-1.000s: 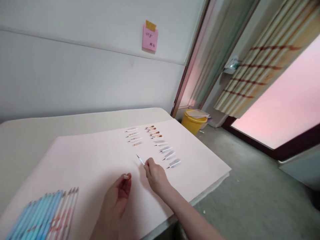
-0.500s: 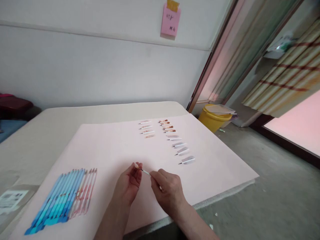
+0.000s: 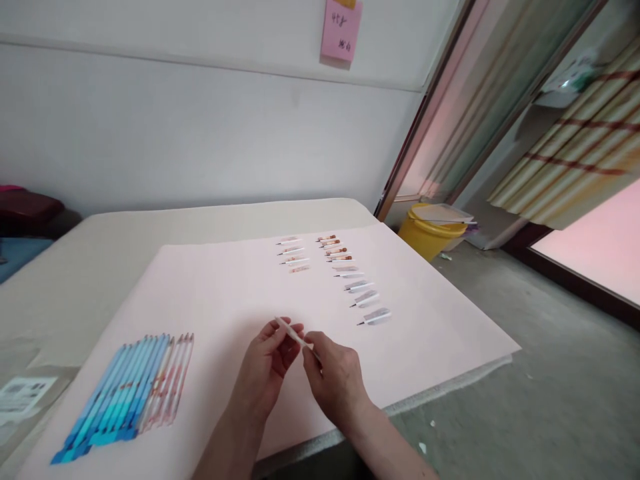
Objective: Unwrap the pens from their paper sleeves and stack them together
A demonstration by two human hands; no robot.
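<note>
Over the near part of the pale pink sheet [image 3: 225, 287], my left hand [image 3: 265, 367] pinches a slim whitish pen piece [image 3: 290, 331] between thumb and fingers. Its pointed end faces up and to the left. My right hand [image 3: 336, 373] is closed on the other end of the same piece, with the fingers curled around and partly hiding it. To the left lies a row of blue pen barrels [image 3: 120, 387], beside several clear, reddish-patterned pen barrels [image 3: 170, 383]. Farther back on the sheet are white pen refills [image 3: 375, 318] with small parts next to them.
Several brown-topped small pieces [image 3: 340, 252] lie at the back of the sheet, near another short column of refills [image 3: 291, 251]. A plastic bag with a label [image 3: 25, 397] lies at the left. Beyond the table's right side stands a yellow bucket [image 3: 427, 233].
The refill tip, which pointed at the small piece in my left hand, no longer shows. My hands have come closer together, and one continuous whitish piece now spans them.
</note>
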